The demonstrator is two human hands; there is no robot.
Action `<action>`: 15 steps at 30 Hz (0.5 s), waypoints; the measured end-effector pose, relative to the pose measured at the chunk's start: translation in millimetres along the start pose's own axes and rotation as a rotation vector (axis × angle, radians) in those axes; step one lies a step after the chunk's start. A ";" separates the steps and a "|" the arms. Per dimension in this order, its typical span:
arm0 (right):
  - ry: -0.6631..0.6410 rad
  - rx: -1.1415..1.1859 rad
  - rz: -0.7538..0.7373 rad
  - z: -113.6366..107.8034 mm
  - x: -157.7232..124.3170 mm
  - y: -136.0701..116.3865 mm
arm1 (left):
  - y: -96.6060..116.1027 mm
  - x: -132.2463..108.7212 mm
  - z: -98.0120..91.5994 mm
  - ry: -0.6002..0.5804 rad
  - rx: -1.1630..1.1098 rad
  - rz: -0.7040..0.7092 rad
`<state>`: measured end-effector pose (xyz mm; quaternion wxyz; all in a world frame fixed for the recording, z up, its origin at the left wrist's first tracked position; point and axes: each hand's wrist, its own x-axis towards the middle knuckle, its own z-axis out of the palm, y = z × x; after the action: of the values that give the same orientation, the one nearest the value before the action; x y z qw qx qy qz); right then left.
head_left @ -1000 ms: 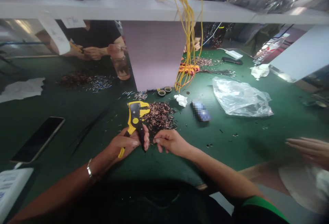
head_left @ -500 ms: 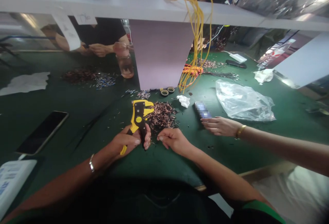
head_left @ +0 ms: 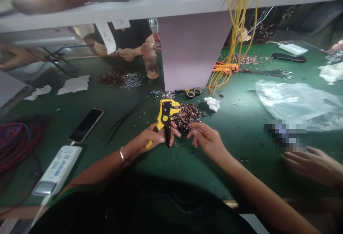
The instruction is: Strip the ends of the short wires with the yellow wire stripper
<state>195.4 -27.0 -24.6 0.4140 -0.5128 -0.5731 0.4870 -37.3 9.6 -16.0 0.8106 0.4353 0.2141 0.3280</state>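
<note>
My left hand (head_left: 152,139) grips a yellow-and-black wire stripper (head_left: 164,117) upright, its jaws pointing away from me. My right hand (head_left: 206,140) hovers at the near edge of a heap of cut copper-ended wire pieces (head_left: 186,116), its thumb and forefinger close together. Anything between those fingertips is too small to make out. Another person's hand (head_left: 311,166) rests at the right, just below a pixelated object (head_left: 285,135).
A crumpled plastic bag (head_left: 297,105) lies at the right, and a phone (head_left: 85,125) and white power bank (head_left: 57,166) at the left. Tape rolls (head_left: 193,92), tissue (head_left: 213,103) and a shelf board (head_left: 187,1) with hanging yellow wires (head_left: 237,23) stand ahead.
The view has swung left, shifting everything rightward in the frame. The other person's hand has drawn back toward the right edge. My left hand still holds the stripper.
</note>
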 end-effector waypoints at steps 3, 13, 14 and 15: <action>0.004 0.047 -0.016 1.9 -2.6 -2.3 | -2.7 -0.3 -3.7 -0.040 -0.035 -0.043; 0.008 -0.060 -0.029 7.5 -7.1 -7.1 | -6.8 -2.2 -2.3 -0.060 -0.043 -0.075; -0.001 -0.067 -0.029 7.6 -7.6 -8.7 | -7.1 -2.0 -2.3 -0.072 -0.034 -0.075; -0.005 -0.081 -0.042 7.4 -8.2 -10.2 | -7.4 -1.6 -2.5 -0.085 -0.034 -0.077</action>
<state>187.4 -36.1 -15.8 0.4016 -0.5159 -0.6038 0.4560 -37.5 6.8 -23.5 0.8382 0.4265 0.1907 0.2813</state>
